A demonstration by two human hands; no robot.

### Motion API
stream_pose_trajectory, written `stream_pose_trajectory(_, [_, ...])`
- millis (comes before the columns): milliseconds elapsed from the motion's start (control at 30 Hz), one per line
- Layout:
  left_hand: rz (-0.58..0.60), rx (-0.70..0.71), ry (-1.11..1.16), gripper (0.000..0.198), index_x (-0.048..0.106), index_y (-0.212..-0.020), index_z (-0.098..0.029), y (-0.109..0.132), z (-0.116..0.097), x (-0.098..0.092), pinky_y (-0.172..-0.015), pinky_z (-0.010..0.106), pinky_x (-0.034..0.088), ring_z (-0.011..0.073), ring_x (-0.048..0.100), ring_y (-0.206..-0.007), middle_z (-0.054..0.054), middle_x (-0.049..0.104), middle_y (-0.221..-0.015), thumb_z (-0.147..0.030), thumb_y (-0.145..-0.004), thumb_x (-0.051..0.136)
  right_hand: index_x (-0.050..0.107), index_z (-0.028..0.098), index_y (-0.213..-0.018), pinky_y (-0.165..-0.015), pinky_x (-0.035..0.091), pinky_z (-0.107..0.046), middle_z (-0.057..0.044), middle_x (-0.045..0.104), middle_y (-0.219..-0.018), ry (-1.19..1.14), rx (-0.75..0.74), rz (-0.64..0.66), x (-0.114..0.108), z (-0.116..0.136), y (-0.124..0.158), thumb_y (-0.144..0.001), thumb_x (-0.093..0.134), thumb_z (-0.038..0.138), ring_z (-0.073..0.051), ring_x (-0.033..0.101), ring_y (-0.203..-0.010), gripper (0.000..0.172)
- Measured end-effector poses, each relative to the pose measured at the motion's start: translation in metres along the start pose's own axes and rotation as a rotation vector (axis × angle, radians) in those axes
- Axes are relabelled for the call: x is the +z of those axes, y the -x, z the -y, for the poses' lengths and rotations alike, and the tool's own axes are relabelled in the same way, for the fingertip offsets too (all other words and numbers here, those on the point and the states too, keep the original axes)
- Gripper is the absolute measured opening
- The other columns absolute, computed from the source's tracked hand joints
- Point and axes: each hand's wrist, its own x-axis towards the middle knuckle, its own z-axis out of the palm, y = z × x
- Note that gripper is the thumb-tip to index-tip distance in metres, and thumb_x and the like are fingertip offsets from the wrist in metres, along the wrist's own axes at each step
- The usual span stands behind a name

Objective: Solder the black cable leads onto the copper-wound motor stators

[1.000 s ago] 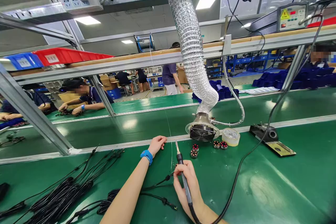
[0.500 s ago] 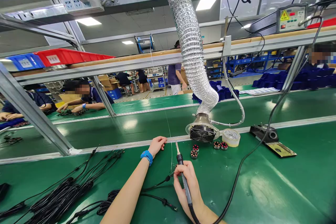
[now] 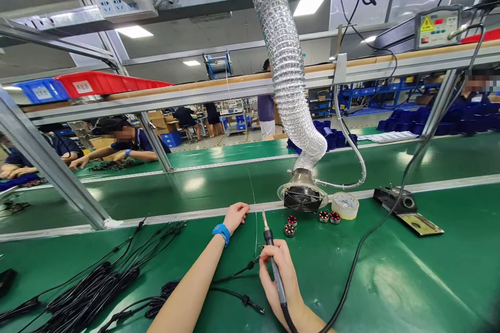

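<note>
My right hand (image 3: 282,276) is wrapped round a soldering iron (image 3: 274,265), its metal tip pointing up and away from me. A black cable (image 3: 239,271) ends at this hand's fingertips, where a small dark piece is partly hidden. My left hand (image 3: 235,217), with a blue wrist band (image 3: 222,232), rests by the metal strip with its fingers curled together. Whatever may be between those fingers is too small to make out. Just right of them hangs a thin solder wire (image 3: 255,229). Several small round parts with red spots (image 3: 289,229) sit beyond the iron.
A fume extractor (image 3: 302,197) hangs over the bench beside a tape roll (image 3: 345,205). An iron stand (image 3: 398,200) lies to the right. Bundled black cables (image 3: 94,291) cover the left side. The iron's cord (image 3: 357,250) loops across the right. Co-workers sit across the bench.
My hands and the soldering iron hold almost the same pose. The whole view has shifted slightly. Across the bench at left, a co-worker's arm has reached further left.
</note>
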Motion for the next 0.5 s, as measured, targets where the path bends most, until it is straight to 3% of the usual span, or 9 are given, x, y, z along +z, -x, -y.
stream_pose_trajectory(133, [-0.023,-0.024,-0.049,0.028,0.061,-0.081,-0.013,-0.003,-0.001,0.004,-0.042,0.016,0.039,0.0071,0.046,-0.054,0.000,0.055,-0.070,-0.040,-0.078,0.062,0.051,0.019,-0.091,-0.072,0.047,-0.020,-0.003,0.044,-0.091,0.013,-0.009,0.025,0.000,-0.003,0.001,-0.085,0.042,0.005,-0.011,0.053,-0.078,0.018])
stream_pose_trajectory(233, [0.026,-0.076,-0.110,0.024,0.060,-0.074,-0.013,-0.012,-0.005,0.001,-0.039,0.017,0.039,0.0068,0.045,-0.047,0.000,0.054,-0.062,-0.036,-0.078,0.063,0.052,0.019,-0.090,-0.071,0.047,-0.020,-0.003,0.045,-0.091,0.017,-0.009,0.021,-0.001,-0.003,0.002,-0.086,0.042,0.006,-0.011,0.053,-0.077,0.016])
stream_pose_trajectory(400, [0.093,-0.084,-0.240,0.019,0.063,-0.081,-0.012,-0.045,-0.013,0.000,-0.040,0.020,0.041,0.0086,0.048,-0.042,0.000,0.056,-0.058,-0.031,-0.078,0.066,0.053,0.019,-0.090,-0.071,0.047,-0.021,-0.004,0.046,-0.090,-0.001,0.022,-0.001,0.001,0.001,0.002,-0.089,0.043,0.010,-0.012,0.055,-0.077,0.014])
stream_pose_trajectory(500, [0.093,-0.012,-0.322,0.025,0.065,-0.091,-0.013,-0.069,-0.016,0.008,-0.043,0.022,0.044,0.0103,0.052,-0.047,0.003,0.061,-0.072,-0.033,-0.075,0.069,0.054,0.020,-0.087,-0.069,0.046,-0.021,-0.004,0.048,-0.088,-0.016,0.038,-0.059,0.003,0.001,0.002,-0.089,0.044,0.012,-0.013,0.056,-0.075,0.012])
